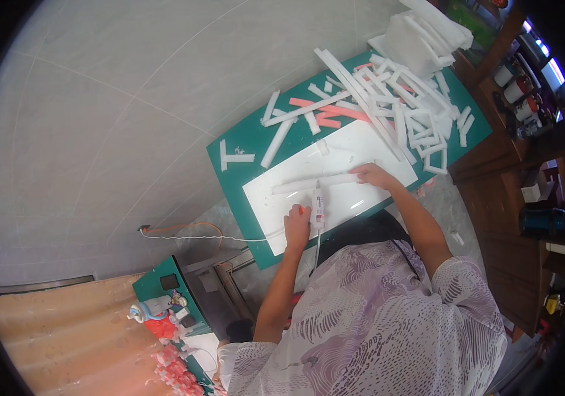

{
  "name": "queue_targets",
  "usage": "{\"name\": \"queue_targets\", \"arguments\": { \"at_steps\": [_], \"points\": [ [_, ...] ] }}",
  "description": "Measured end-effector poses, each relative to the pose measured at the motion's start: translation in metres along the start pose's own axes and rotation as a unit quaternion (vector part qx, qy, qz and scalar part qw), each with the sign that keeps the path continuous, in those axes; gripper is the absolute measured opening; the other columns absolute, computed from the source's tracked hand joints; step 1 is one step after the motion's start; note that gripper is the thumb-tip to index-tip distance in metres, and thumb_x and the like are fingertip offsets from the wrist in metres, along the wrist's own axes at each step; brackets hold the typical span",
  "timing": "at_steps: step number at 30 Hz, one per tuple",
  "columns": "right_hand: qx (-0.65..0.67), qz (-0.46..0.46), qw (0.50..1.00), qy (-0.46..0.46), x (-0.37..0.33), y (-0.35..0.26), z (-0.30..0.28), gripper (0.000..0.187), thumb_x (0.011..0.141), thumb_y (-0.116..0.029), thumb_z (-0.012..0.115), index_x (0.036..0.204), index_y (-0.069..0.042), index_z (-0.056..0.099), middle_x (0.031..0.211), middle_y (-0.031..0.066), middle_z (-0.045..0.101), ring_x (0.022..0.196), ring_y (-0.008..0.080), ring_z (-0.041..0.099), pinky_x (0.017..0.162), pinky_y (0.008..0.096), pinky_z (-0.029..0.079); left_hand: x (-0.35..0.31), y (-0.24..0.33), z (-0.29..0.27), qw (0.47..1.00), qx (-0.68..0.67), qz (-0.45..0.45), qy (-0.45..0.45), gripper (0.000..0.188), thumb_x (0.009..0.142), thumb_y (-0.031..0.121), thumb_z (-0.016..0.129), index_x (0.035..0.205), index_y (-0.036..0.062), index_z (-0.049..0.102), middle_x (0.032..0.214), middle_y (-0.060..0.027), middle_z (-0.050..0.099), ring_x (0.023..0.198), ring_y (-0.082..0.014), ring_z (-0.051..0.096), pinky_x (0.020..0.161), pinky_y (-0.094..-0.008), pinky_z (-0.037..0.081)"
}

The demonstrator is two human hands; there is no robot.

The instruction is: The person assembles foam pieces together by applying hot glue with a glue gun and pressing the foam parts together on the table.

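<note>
- Patterned sleeve nearest the lens, low in the view.
- Left hand, fingers clenched round white handheld tool with cord trailing near; tool tip set against long white foam strip.
- Right hand, fingers flat, pressing the strip's right end down.
- Strip lying across white board on green table.
- Loose white and pink foam offcuts heaped far right; stacked white foam sheets beyond.
</note>
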State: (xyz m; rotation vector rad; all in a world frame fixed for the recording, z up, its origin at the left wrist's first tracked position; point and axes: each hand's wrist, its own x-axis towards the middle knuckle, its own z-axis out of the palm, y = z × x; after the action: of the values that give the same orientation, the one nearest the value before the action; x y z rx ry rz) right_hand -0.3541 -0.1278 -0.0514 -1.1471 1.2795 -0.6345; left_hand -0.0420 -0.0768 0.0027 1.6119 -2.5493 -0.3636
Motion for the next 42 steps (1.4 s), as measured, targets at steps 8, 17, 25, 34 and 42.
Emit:
{"name": "queue_targets", "arguments": {
  "at_steps": [8,17,25,34,42],
  "points": [
    [-0.001,-0.011,1.0,0.003,-0.004,-0.003,0.002,0.035,0.08,0.004,0.049,0.113,0.001,0.062,0.101,0.0119,0.063,0.084,0.0174,0.061,0.076,0.0266,0.05,-0.003,0.005,0.008,1.0,0.02,-0.005,0.017,0.024,0.073,0.003,0.055,0.095,0.0109,0.054,0.097,-0.0103,0.049,0.087,-0.027,0.052,0.068,-0.0411,0.039],
    [-0.004,-0.04,0.998,-0.052,-0.004,0.0,-0.011,0.039,0.081,0.006,0.054,0.12,0.001,0.056,0.116,0.0104,0.057,0.105,0.0167,0.054,0.089,0.0271,0.049,-0.002,0.008,0.01,0.998,0.009,0.003,0.067,0.022,0.068,-0.001,0.053,0.087,0.0093,0.054,0.09,-0.0098,0.05,0.08,-0.0286,0.052,0.062,-0.0424,0.038],
    [-0.229,-0.132,0.962,-0.062,-0.015,-0.014,-0.013,0.037,0.082,0.009,0.053,0.118,0.003,0.056,0.121,0.0111,0.054,0.106,0.0185,0.054,0.092,0.0293,0.048,-0.004,0.008,0.011,0.996,0.009,0.007,0.083,0.025,0.066,-0.002,0.054,0.088,0.0094,0.053,0.091,-0.0099,0.05,0.082,-0.0284,0.052,0.062,-0.042,0.038],
    [0.294,0.126,0.947,-0.043,-0.013,-0.011,-0.007,0.031,0.084,0.005,0.05,0.114,0.009,0.055,0.124,0.0113,0.052,0.108,0.0185,0.052,0.093,0.0277,0.047,-0.006,0.007,0.012,0.998,0.01,-0.002,0.069,0.027,0.065,-0.003,0.055,0.089,0.0092,0.054,0.092,-0.0101,0.05,0.083,-0.0287,0.052,0.063,-0.0421,0.038],
    [0.186,0.053,0.979,-0.063,-0.007,0.004,-0.008,0.034,0.084,0.008,0.049,0.117,0.007,0.055,0.12,0.0109,0.055,0.105,0.0151,0.053,0.091,0.0253,0.048,-0.006,0.009,0.008,0.998,0.005,-0.007,0.067,0.028,0.064,-0.003,0.055,0.09,0.009,0.054,0.093,-0.0099,0.05,0.084,-0.0286,0.052,0.065,-0.0423,0.038]
  ]
}}
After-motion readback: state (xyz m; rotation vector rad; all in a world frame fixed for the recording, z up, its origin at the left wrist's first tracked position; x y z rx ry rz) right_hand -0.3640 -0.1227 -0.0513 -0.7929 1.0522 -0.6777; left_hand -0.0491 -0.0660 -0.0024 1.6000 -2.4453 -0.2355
